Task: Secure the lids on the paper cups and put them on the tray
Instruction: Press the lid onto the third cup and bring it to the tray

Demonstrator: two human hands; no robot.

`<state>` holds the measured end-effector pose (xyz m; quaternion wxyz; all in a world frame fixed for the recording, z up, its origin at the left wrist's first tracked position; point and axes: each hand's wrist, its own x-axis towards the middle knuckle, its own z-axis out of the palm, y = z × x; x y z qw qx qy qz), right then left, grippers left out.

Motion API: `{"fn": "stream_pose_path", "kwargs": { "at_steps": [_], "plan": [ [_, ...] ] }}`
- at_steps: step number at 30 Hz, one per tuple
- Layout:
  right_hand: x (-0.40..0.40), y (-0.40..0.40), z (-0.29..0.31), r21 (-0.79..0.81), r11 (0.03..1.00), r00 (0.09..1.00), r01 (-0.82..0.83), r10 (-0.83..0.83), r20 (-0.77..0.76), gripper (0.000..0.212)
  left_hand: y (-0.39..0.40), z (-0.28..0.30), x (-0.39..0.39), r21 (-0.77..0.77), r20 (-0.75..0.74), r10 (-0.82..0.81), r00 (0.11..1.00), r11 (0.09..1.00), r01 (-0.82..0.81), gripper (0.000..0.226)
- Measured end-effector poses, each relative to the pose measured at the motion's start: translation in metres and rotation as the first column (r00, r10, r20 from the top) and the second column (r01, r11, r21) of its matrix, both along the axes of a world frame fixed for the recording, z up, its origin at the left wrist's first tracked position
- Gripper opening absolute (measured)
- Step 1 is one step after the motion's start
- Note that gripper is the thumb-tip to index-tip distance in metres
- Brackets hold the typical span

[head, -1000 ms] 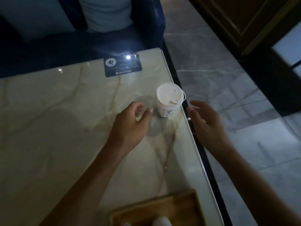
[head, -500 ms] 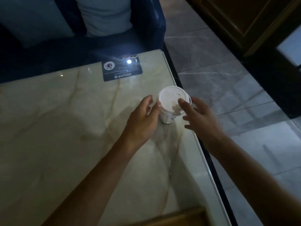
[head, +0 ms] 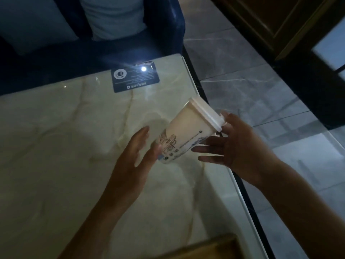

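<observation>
Slippage worries me: my left hand (head: 138,156) and right hand (head: 235,144), fingers (head: 207,149) straight and spread, merely cradle the tilted white lidded paper cup (head: 186,133), which could drop onto the marbled surface (head: 56,146).

Head view, downward (close) over table (head: 56,146)

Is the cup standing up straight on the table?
No, the paper cup is tipped on a slant between the left hand and right hand, its lid pointing up and right.

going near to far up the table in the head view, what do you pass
wooden tray → left hand → paper cup → dark card → blue seat
</observation>
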<state>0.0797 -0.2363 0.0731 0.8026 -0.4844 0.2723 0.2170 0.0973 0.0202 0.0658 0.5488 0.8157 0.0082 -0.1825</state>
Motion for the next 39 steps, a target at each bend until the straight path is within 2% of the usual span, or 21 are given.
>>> {"fn": "stream_pose_path", "kwargs": {
  "at_steps": [3, 5, 7, 14, 17, 19, 23, 26, 28, 31, 34, 36, 39],
  "plan": [
    [0.0, 0.001, 0.002, 0.088, 0.996, 1.0, 0.01, -0.008, -0.029, 0.061, 0.017, -0.008, -0.008, -0.154, -0.167, 0.081, 0.983, 0.982, -0.107, 0.07],
    [0.0, 0.003, 0.002, 0.1, 0.995, 0.999, 0.016, -0.012, -0.039, 0.063, 0.023, -0.012, -0.011, -0.238, -0.228, 0.093, 0.969, 0.96, -0.148, 0.073],
    [0.0, 0.005, 0.003, 0.118, 0.993, 0.999, 0.013, -0.007, -0.045, 0.063, 0.023, -0.013, -0.013, -0.267, -0.243, 0.09, 0.966, 0.951, -0.156, 0.079],
    [0.004, 0.01, 0.004, 0.153, 0.988, 0.997, 0.019, -0.006, -0.083, 0.061, 0.017, -0.008, -0.014, -0.283, -0.198, 0.052, 0.979, 0.953, -0.108, 0.061],
    [0.004, 0.016, 0.007, 0.098, 0.995, 1.0, 0.015, -0.013, -0.026, 0.061, 0.018, -0.007, -0.017, -0.256, -0.178, 0.064, 0.982, 0.961, -0.109, 0.062],
    [0.006, 0.019, 0.007, 0.045, 0.997, 0.996, 0.056, -0.059, 0.067, 0.062, 0.019, -0.008, -0.02, -0.261, -0.192, 0.098, 0.977, 0.954, -0.147, 0.055],
    [0.014, 0.028, 0.006, -0.143, 0.98, 0.951, 0.138, -0.091, 0.295, 0.047, 0.02, -0.007, -0.026, -0.308, -0.33, 0.126, 0.935, 0.923, -0.233, 0.05],
    [0.018, 0.032, 0.003, -0.046, 0.99, 0.95, 0.137, -0.118, 0.288, 0.045, 0.02, -0.008, -0.031, -0.318, -0.425, 0.102, 0.9, 0.914, -0.254, 0.053],
    [0.02, 0.034, 0.001, -0.076, 0.992, 0.955, 0.102, -0.077, 0.286, 0.045, 0.021, -0.008, -0.034, -0.318, -0.451, 0.107, 0.886, 0.908, -0.272, 0.05],
    [0.021, 0.037, 0.001, -0.117, 0.989, 0.959, 0.086, -0.05, 0.28, 0.041, 0.022, -0.006, -0.038, -0.31, -0.461, 0.099, 0.882, 0.913, -0.264, 0.05],
    [0.019, 0.038, 0.001, -0.147, 0.987, 0.959, 0.064, -0.02, 0.282, 0.037, 0.025, -0.004, -0.039, -0.292, -0.44, 0.121, 0.89, 0.918, -0.269, 0.06],
    [0.018, 0.04, 0.0, -0.178, 0.982, 0.968, 0.06, -0.014, 0.252, 0.033, 0.027, -0.004, -0.04, -0.316, -0.386, 0.151, 0.91, 0.905, -0.284, 0.057],
    [0.017, 0.045, 0.0, -0.263, 0.964, 0.981, 0.032, 0.02, 0.194, 0.035, 0.032, -0.003, -0.047, -0.293, -0.265, 0.098, 0.959, 0.94, -0.177, 0.05]
  ]
}}
